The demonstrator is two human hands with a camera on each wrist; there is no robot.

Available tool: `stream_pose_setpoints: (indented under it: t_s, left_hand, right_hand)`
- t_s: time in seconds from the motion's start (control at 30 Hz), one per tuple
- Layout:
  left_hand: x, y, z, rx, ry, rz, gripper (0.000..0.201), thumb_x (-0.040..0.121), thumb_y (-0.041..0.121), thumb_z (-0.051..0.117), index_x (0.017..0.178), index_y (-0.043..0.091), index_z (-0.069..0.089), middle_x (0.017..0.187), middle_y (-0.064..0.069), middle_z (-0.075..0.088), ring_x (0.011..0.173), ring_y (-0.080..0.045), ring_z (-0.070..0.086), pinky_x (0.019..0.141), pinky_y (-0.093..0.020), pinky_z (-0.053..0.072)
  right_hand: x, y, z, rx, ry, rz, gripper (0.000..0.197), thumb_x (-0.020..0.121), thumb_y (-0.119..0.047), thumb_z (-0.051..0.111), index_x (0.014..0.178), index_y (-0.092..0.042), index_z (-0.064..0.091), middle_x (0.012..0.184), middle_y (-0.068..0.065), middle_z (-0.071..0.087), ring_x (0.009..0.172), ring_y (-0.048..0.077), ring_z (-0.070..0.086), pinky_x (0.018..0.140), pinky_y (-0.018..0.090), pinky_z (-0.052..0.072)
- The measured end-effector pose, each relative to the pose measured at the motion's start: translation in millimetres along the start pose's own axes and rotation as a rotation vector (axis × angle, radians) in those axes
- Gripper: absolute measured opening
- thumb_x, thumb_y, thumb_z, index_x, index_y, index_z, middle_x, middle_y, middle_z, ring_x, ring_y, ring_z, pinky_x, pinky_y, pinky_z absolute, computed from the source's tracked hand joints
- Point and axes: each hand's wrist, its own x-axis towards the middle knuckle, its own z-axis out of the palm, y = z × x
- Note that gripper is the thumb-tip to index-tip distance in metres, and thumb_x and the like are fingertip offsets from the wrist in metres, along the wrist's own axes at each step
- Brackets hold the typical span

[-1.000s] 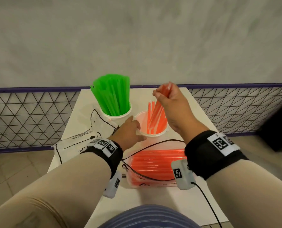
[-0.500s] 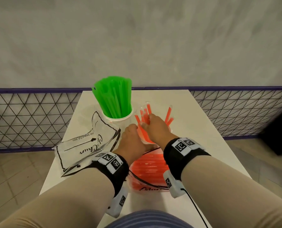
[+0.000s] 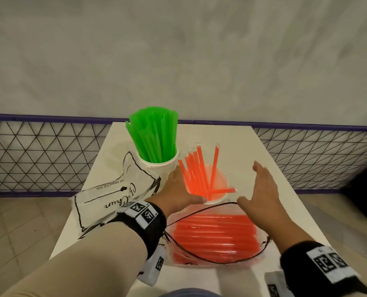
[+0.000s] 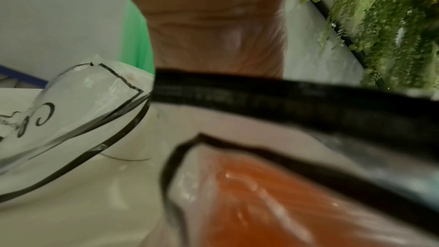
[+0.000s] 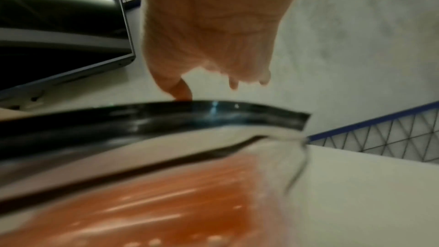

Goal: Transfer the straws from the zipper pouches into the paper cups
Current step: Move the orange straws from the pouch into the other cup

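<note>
In the head view a paper cup (image 3: 222, 179) holds several loose orange straws (image 3: 196, 172) that lean to the left. My left hand (image 3: 178, 188) grips this cup from its left side, thumb at the near rim. My right hand (image 3: 261, 191) hovers just right of the cup with straight fingers and holds nothing. Right below both hands lies an open zipper pouch (image 3: 215, 240) full of orange straws; it also fills the lower part of the wrist views (image 4: 285, 204) (image 5: 166, 204). A second cup (image 3: 160, 167) behind holds a thick bundle of green straws (image 3: 154, 136).
An empty clear pouch (image 3: 114, 196) with black lettering lies at the left of the white table (image 3: 264, 151). A wire mesh fence (image 3: 39, 155) with a purple rail runs behind the table. The table's left and right edges drop to a tiled floor.
My right hand lowered a bunch of orange straws into the cup, let them go, and drew back to the right, now open. My left hand stayed on the cup.
</note>
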Motion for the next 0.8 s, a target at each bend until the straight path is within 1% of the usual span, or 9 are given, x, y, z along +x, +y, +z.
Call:
stream_pose_setpoints:
  t_s: [0.07,0.13,0.2,0.3,0.43,0.5,0.6,0.7,0.8]
  left_hand:
    - [1,2,-1,-0.026,-0.040,-0.003,0.117,0.064,0.037,0.088,0.151,0.033,0.010,0.150,0.003,0.024,0.138,-0.018,0.026,0.113,-0.041,0.030]
    - [3,2,1,-0.047,-0.064,-0.016,0.113,0.066,0.033,0.087,0.150,0.033,0.012,0.146,0.004,0.028,0.136,-0.017,0.029,0.112,-0.042,0.031]
    - [5,2,3,-0.070,-0.067,-0.034,0.114,0.063,0.035,0.088,0.149,0.037,0.013,0.143,0.007,0.031,0.134,-0.017,0.031,0.112,-0.045,0.032]
    - [6,2,6,-0.085,-0.072,-0.060,0.117,0.056,0.039,0.089,0.146,0.043,0.014,0.137,0.014,0.032,0.130,-0.012,0.033,0.110,-0.047,0.036]
    - [16,-7,8,-0.095,-0.090,-0.072,0.122,0.044,0.049,0.089,0.140,0.058,0.014,0.141,0.009,0.040,0.129,-0.019,0.045,0.102,-0.049,0.046]
    - [9,0,5,-0.074,-0.094,-0.067,0.121,0.055,0.042,0.088,0.145,0.054,0.008,0.147,0.006,0.033,0.132,-0.020,0.040,0.105,-0.043,0.043]
    - [8,0,6,-0.074,-0.127,-0.076,0.119,0.072,0.031,0.083,0.153,0.035,-0.003,0.157,0.002,0.010,0.142,-0.021,0.025,0.102,-0.028,0.032]
    - [8,0,7,-0.059,-0.126,-0.064,0.111,0.076,0.033,0.080,0.155,0.026,0.002,0.157,-0.001,0.006,0.141,-0.020,0.024,0.101,-0.024,0.030]
    - [3,3,6,-0.065,-0.119,-0.064,0.110,0.071,0.034,0.084,0.152,0.027,0.010,0.147,0.000,0.026,0.128,-0.018,0.038,0.103,-0.032,0.039]
  right_hand:
    - [5,10,-3,-0.200,-0.253,-0.001,0.103,0.079,-0.025,0.067,0.154,-0.025,-0.003,0.162,0.000,0.003,0.149,0.021,-0.006,0.121,0.046,0.008]
    - [14,9,0,-0.301,-0.346,-0.076,0.103,0.081,-0.028,0.065,0.155,-0.023,-0.006,0.163,-0.001,-0.003,0.149,0.021,-0.011,0.121,0.045,0.005]
    - [24,-3,3,-0.295,-0.396,-0.086,0.098,0.089,-0.037,0.061,0.155,-0.021,-0.009,0.164,-0.001,-0.006,0.149,0.020,-0.012,0.122,0.045,0.003]
    - [42,-22,7,-0.113,-0.512,0.027,0.096,0.092,-0.056,0.054,0.154,-0.023,-0.011,0.163,0.000,-0.008,0.150,0.020,-0.011,0.120,0.043,0.002]
    - [79,-36,21,0.097,-0.542,0.079,0.112,0.079,-0.071,0.056,0.153,-0.025,-0.015,0.164,0.005,-0.002,0.151,0.022,0.003,0.120,0.043,0.012]
    - [93,-45,28,0.188,-0.504,0.082,0.127,0.068,-0.073,0.066,0.152,-0.026,-0.017,0.164,0.004,0.005,0.149,0.024,0.017,0.117,0.042,0.023]
    - [102,-64,44,0.296,-0.501,0.030,0.133,0.068,-0.056,0.080,0.152,-0.026,-0.018,0.162,0.003,0.017,0.144,0.023,0.030,0.110,0.033,0.032]
    - [98,-79,65,0.332,-0.388,0.002,0.122,0.068,-0.046,0.083,0.154,-0.029,-0.002,0.154,0.003,0.036,0.136,0.023,0.042,0.109,0.039,0.038]
    - [93,-86,78,0.397,-0.226,0.008,0.072,0.077,-0.031,0.077,0.139,-0.025,0.040,0.123,-0.006,0.059,0.114,0.021,0.057,0.094,0.033,0.046]
